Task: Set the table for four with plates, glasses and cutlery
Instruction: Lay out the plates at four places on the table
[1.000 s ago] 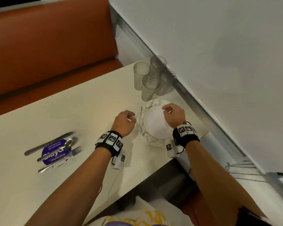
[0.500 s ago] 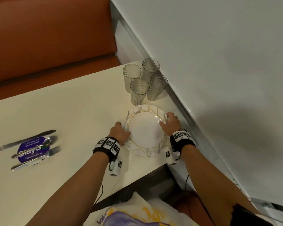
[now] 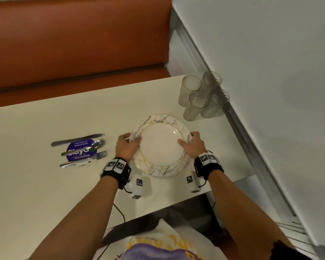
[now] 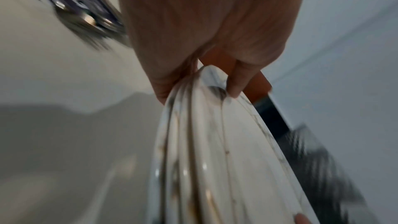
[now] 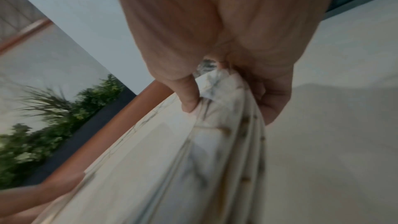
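Note:
A stack of white plates (image 3: 161, 145) with gold and grey marbled rims is held just over the cream table (image 3: 45, 184) near its right end. My left hand (image 3: 129, 143) grips the stack's left rim, thumb on top and fingers underneath (image 4: 234, 81). My right hand (image 3: 190, 142) grips the right rim the same way (image 5: 190, 98). Both wrist views show several rims layered together (image 4: 193, 159) (image 5: 226, 142). Several ribbed clear glasses (image 3: 203, 98) stand clustered beyond the plates. A knife, spoon and fork (image 3: 83, 149) lie to the left.
The cutlery rests on a round purple sticker (image 3: 81, 150). An orange bench seat (image 3: 73, 44) runs along the table's far side. A pale wall with a metal sill (image 3: 251, 147) borders the table on the right. The near table edge (image 3: 176, 203) is close to my body.
Both hands went from touching the stack's edges to gripping its rims. The stack has shifted left, away from the wall, and the camera has turned so the cutlery looks closer.

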Action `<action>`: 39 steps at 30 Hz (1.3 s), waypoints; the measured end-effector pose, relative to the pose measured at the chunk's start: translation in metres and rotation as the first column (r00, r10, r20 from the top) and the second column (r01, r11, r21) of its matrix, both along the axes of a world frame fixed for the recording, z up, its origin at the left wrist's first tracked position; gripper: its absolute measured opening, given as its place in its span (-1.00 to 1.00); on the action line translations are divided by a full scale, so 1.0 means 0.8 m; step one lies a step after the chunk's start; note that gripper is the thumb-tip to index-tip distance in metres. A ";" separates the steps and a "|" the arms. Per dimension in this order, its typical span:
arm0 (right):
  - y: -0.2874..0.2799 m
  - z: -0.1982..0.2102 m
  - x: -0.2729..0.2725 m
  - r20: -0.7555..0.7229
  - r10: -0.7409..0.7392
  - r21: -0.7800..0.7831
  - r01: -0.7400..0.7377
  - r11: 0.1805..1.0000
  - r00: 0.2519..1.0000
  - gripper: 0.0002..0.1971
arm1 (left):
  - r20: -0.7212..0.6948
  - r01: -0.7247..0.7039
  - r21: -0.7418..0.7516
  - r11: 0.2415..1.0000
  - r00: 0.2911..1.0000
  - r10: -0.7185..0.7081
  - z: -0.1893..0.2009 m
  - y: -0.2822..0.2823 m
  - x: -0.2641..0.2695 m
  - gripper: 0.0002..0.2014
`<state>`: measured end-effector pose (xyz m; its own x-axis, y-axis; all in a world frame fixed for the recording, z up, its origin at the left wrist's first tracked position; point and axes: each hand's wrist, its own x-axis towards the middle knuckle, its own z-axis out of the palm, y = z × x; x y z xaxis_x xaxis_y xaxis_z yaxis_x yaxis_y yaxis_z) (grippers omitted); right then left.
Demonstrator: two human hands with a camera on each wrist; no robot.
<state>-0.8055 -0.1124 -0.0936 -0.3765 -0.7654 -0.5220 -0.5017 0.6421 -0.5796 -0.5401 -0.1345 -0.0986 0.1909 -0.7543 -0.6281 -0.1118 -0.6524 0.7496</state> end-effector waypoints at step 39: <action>-0.181 -0.072 0.170 0.253 -0.305 -0.116 0.341 0.933 0.918 -0.69 | -0.136 -0.776 -0.319 0.543 0.605 0.785 0.060 -0.003 0.326 -0.51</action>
